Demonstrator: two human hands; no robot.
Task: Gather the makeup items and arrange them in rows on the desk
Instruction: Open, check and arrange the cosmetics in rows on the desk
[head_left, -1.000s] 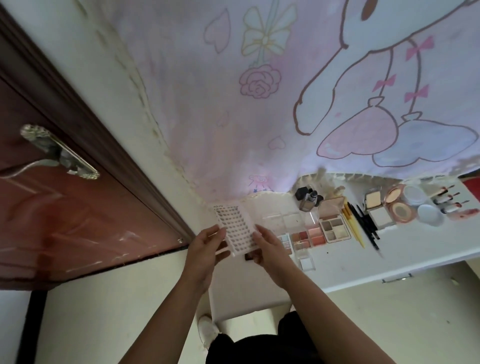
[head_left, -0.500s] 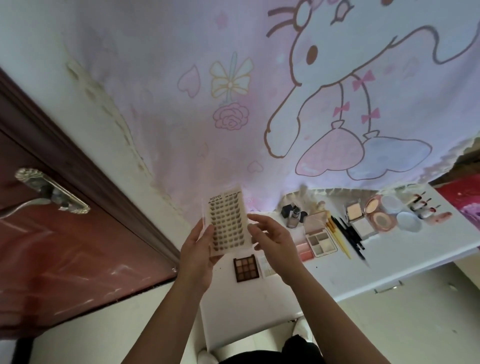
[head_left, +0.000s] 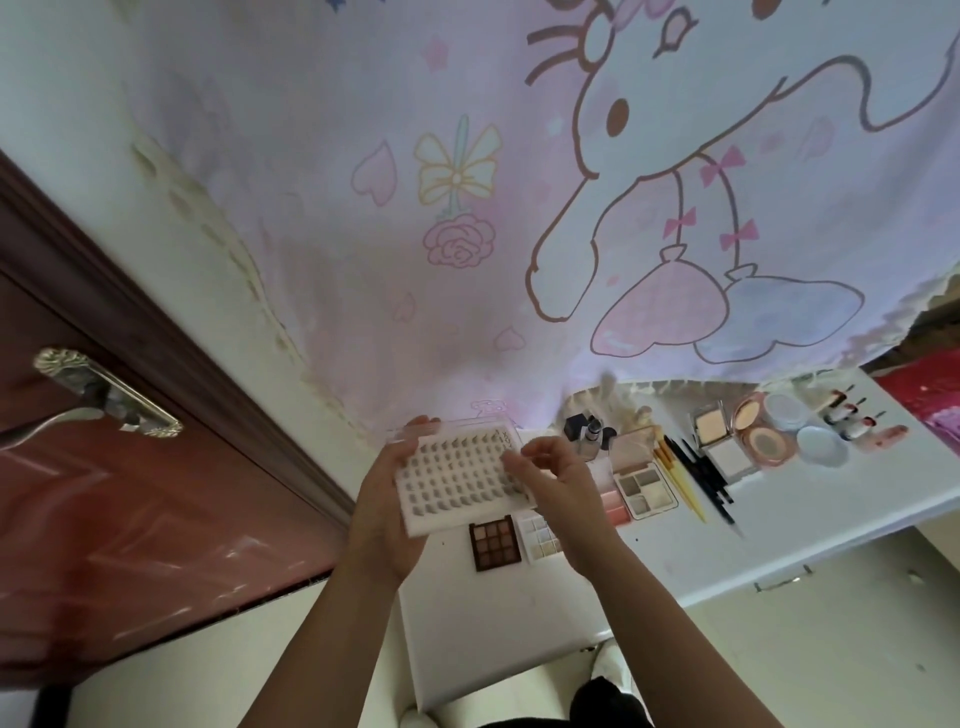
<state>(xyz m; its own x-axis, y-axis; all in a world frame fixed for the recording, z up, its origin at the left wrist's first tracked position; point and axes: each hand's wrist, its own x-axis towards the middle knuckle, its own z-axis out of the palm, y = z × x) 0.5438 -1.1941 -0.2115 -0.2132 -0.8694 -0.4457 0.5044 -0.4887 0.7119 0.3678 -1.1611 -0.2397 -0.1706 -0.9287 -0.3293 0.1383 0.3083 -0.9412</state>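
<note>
My left hand (head_left: 384, 514) holds a white tray of false lash clusters (head_left: 457, 478) above the left end of the white desk (head_left: 675, 551). My right hand (head_left: 558, 486) touches the tray's right edge with curled fingers. Under the tray lie a dark brown eyeshadow palette (head_left: 493, 543) and a pale palette (head_left: 540, 535). Further right, in rows, lie a grey quad palette (head_left: 644, 488), yellow and black pencils (head_left: 696, 478), square compacts (head_left: 719, 441), round pink compacts (head_left: 763, 431), pale blue round lids (head_left: 821, 444) and lipsticks (head_left: 852, 421). Small bottles (head_left: 589, 434) stand at the back.
A cartoon-print cloth (head_left: 571, 208) hangs on the wall behind the desk. A dark red door (head_left: 130, 499) with a metal handle (head_left: 104, 395) is at the left. The desk's front edge runs along the right, with pale floor (head_left: 831, 649) below.
The lash tray has been raised off the desk and turned from upright to lying sideways in my left hand. My right hand has come onto its right edge. The view tilted upward.
</note>
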